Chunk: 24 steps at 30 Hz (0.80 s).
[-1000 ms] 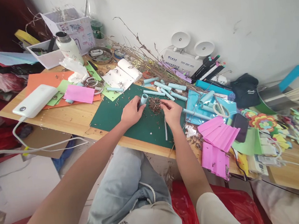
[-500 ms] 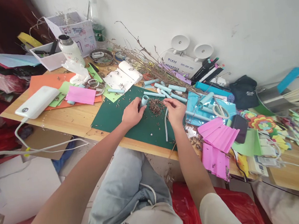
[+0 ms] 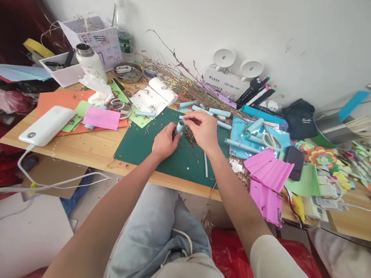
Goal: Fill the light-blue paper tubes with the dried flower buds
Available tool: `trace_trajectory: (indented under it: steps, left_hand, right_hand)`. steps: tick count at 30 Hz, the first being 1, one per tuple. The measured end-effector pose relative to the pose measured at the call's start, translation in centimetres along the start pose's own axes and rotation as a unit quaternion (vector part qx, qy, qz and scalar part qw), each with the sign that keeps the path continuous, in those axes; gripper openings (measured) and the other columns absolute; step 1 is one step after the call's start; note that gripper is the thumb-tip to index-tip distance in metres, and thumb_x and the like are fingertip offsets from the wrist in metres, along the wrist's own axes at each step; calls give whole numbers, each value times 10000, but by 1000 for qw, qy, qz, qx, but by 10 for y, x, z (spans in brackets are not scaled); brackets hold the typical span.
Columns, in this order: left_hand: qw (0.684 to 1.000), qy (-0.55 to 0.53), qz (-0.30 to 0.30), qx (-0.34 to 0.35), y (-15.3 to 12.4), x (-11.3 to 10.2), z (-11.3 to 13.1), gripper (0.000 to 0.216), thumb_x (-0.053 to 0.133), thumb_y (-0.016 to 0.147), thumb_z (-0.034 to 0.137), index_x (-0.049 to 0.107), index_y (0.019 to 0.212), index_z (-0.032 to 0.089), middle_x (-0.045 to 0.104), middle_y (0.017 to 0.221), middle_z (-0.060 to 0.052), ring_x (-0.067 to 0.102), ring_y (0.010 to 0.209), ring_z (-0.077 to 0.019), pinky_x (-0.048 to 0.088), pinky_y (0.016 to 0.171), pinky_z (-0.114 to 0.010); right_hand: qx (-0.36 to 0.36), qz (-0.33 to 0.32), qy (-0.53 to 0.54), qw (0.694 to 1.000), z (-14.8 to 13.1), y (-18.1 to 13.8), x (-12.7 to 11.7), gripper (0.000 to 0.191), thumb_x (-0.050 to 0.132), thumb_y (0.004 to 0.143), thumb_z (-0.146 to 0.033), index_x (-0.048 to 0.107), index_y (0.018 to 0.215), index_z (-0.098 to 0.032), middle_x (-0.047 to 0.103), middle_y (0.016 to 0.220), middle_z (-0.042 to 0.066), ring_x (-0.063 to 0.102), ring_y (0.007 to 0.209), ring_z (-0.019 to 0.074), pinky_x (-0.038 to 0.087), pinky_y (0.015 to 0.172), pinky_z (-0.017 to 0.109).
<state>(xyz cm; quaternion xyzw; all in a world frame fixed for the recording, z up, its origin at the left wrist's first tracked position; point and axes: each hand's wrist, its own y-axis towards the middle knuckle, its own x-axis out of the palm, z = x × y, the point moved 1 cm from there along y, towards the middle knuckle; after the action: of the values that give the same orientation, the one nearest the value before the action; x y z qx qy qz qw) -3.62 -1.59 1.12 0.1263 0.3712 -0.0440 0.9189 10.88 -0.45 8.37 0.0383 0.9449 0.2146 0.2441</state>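
Note:
My left hand (image 3: 166,141) is closed round a short light-blue paper tube (image 3: 180,126), its round opening facing up. Right at that opening, my right hand (image 3: 203,128) has its fingertips pinched together. What the pinch holds is too small to make out; the hand came from a heap of dry brown plant bits (image 3: 190,137), now partly hidden behind it. Both hands are above a dark green mat (image 3: 171,168). Several rolled light-blue paper tubes (image 3: 219,112) lie behind the right hand. A thin pale strip (image 3: 205,165) rests on the mat beside my right wrist.
Dry twigs (image 3: 186,80) lie along the wall by a white router (image 3: 224,83). At left are a power bank (image 3: 47,125), a white bottle (image 3: 90,63) and pink paper (image 3: 102,117). Scissors (image 3: 271,141), folded pink paper (image 3: 269,170) and a dark phone (image 3: 294,163) are at right.
My right hand has moved left and slightly up from the heap of plant bits to the mouth of the tube. My left hand keeps holding the tube in nearly the same place.

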Motion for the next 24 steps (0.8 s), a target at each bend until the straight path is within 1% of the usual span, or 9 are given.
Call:
trace_trajectory:
  steps: [3, 5, 7, 9, 14, 16, 19, 21, 24]
  left_hand:
    - [1000, 9, 3, 5, 0, 0, 0, 152, 496, 937, 368, 485, 1011, 235, 664, 990, -55, 642, 906, -234, 474, 757, -336]
    - [1000, 13, -1, 4, 0, -1, 0, 154, 489, 941, 376, 482, 1008, 238, 663, 994, -55, 641, 900, -233, 472, 754, -337]
    - [1000, 17, -6, -1, 0, -1, 1, 158, 487, 943, 385, 483, 1003, 239, 661, 993, -57, 640, 894, -231, 470, 749, -336]
    - [1000, 19, -7, -5, 0, -1, 1, 170, 484, 946, 400, 484, 1001, 239, 659, 988, -57, 640, 887, -228, 468, 747, -333]
    - [1000, 12, -1, 6, -1, 0, -1, 168, 487, 946, 396, 476, 998, 236, 651, 965, -53, 635, 879, -228, 454, 733, -326]
    - [1000, 10, 4, 12, -1, 1, -2, 159, 487, 945, 389, 469, 990, 237, 649, 960, -50, 631, 869, -227, 446, 721, -325]
    - [1000, 11, 7, 11, -1, 1, -2, 158, 490, 942, 389, 466, 979, 237, 646, 954, -48, 626, 842, -219, 442, 713, -321]
    - [1000, 11, 5, 10, -1, 0, -1, 158, 491, 941, 387, 471, 982, 236, 647, 960, -50, 627, 843, -217, 446, 716, -321]
    - [1000, 14, 2, 5, -1, -1, 0, 155, 486, 942, 382, 480, 992, 236, 651, 967, -56, 633, 866, -224, 453, 719, -324]
  right_hand:
    - [19, -36, -54, 998, -2, 1, 3, 160, 656, 798, -220, 735, 936, -216, 739, 860, 14, 675, 778, 167, 550, 758, 299]
    - [22, -47, -83, 995, -2, 1, 2, 126, 661, 802, -233, 729, 907, -221, 729, 831, 6, 663, 755, 165, 541, 749, 299]
    - [12, -52, -102, 993, -1, 1, 0, 82, 654, 815, -244, 727, 845, -220, 724, 857, 12, 651, 760, 166, 535, 748, 301]
    - [-10, -65, -115, 991, 1, 2, -1, 102, 637, 834, -237, 737, 829, -220, 721, 910, 25, 651, 816, 177, 530, 780, 313]
    - [-50, -101, -156, 981, -1, 2, -4, 166, 601, 872, -223, 766, 889, -232, 700, 986, 48, 632, 968, 215, 500, 897, 370]
    - [-52, -100, -148, 983, -4, 2, -7, 167, 595, 869, -214, 755, 918, -225, 697, 1002, 49, 633, 948, 211, 500, 891, 366]
    - [-54, -73, -131, 987, -7, 1, -9, 206, 548, 858, -161, 725, 955, -205, 689, 1001, 51, 630, 876, 195, 509, 847, 348]
    - [-71, -67, -138, 986, -6, 0, -7, 265, 488, 847, -107, 716, 938, -205, 682, 1012, 57, 625, 920, 201, 503, 874, 352]
    - [-100, -96, -178, 974, -4, -2, -2, 323, 445, 808, -54, 724, 854, -211, 672, 1049, 67, 597, 1048, 225, 470, 976, 387]
